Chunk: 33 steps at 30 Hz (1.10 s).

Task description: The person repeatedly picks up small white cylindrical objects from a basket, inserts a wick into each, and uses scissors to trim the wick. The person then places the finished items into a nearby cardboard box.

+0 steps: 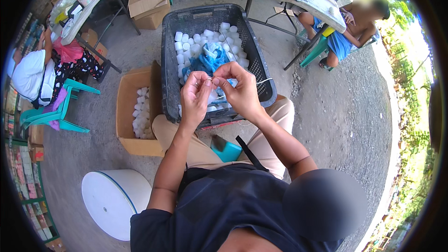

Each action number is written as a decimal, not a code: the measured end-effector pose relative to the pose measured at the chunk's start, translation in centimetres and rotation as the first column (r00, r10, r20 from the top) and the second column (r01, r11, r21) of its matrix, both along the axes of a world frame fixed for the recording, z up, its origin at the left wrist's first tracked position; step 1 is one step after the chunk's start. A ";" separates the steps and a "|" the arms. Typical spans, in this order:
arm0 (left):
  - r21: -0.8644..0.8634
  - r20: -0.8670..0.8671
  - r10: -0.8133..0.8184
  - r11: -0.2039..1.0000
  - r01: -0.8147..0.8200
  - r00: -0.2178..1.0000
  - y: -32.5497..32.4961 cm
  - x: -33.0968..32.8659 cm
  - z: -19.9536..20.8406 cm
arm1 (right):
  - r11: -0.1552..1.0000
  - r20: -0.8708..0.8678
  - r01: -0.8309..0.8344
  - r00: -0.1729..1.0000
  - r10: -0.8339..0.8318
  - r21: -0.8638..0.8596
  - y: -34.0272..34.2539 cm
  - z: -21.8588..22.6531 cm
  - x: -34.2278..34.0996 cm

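Note:
My left hand [196,94] and my right hand [239,87] meet over the near part of a black plastic crate [170,28]. Both are closed in a pinch on a thin whitish string [264,80], their fingertips almost touching. One length of the string sticks out to the right past my right hand. What lies right at the fingertips is too small to make out. Beneath my hands, the crate holds many small white cylindrical pieces [208,33] and a crumpled blue cloth or plastic bag [212,57].
Left of the crate stands an open cardboard box [122,112] with more white pieces. A white round drum [112,205] is at the lower left. Two people sit on green chairs, one by the left table [88,7], another by the right table [322,7]. Cardboard cartons [148,0] stand farther back.

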<state>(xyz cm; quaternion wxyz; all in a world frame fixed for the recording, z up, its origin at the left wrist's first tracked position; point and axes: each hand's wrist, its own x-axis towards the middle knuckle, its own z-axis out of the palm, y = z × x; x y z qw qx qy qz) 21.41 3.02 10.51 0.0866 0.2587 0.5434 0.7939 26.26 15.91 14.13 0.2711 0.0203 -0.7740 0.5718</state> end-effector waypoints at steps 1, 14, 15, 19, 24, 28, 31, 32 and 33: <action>-0.006 -0.023 0.018 1.000 -0.018 1.000 -0.1 0.0 0.2 | 0.997 -0.014 0.006 1.000 -0.007 -0.073 -0.2 -0.3 -0.2; 0.004 -0.161 0.224 0.974 -0.226 0.961 -0.2 -0.1 -0.5 | 0.994 0.023 0.107 0.994 -0.107 0.023 -1.9 -1.4 -0.4; 0.006 -0.180 0.243 0.969 -0.245 0.953 -0.2 0.0 -0.5 | 0.996 0.075 0.066 0.995 -0.061 -0.057 -1.9 -1.3 -0.4; -0.007 -0.238 0.286 0.955 -0.296 0.928 -0.4 -0.2 -0.8 | 0.967 0.149 -0.033 0.986 0.073 -0.254 -1.7 -1.0 -0.2; 0.101 -0.187 0.289 0.956 -0.274 0.939 -0.2 -0.1 -0.4 | 0.998 0.022 -0.023 0.999 0.025 -0.053 -1.5 -1.6 -0.2; 0.016 -0.211 0.263 0.964 -0.265 0.941 -0.7 0.0 -0.5 | 0.990 -0.098 0.017 0.995 -0.004 0.138 -1.3 -1.0 -0.1; 0.008 -0.186 0.257 0.965 -0.260 0.948 -0.5 0.2 -0.4 | 1.000 -0.015 0.001 1.000 -0.001 0.011 -1.6 -1.1 0.1; -0.002 -0.184 0.244 0.969 -0.248 0.952 -0.4 0.2 -0.4 | 0.998 0.031 -0.002 1.000 0.004 -0.057 -1.7 -1.2 0.2; -0.012 -0.182 0.230 0.972 -0.236 0.956 -0.3 0.1 -0.6 | 0.998 0.043 -0.001 0.999 0.004 -0.058 -1.7 -1.1 0.2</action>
